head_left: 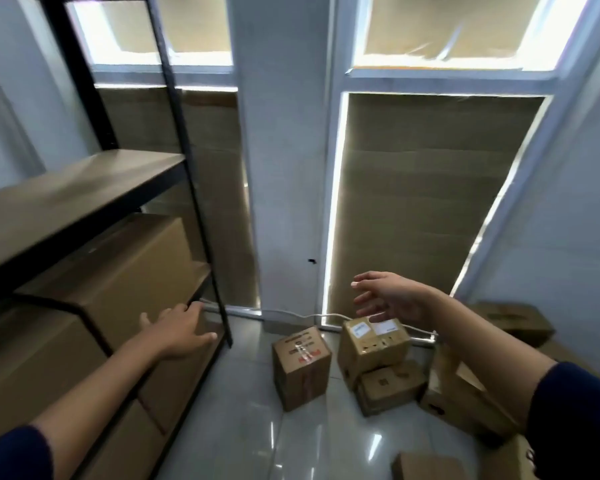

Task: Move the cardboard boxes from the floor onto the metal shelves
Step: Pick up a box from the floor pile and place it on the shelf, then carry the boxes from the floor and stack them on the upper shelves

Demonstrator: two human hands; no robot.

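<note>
Arms reach forward, both empty. Left hand, fingers spread and relaxed, hovers before the large box shelved on the metal shelves. Right hand, fingers splayed, hangs just above a labelled box stacked tilted on another. A taped box stands on the floor between the hands.

Brown cardboard boxes clustered on floor beside black metal shelves.
</note>
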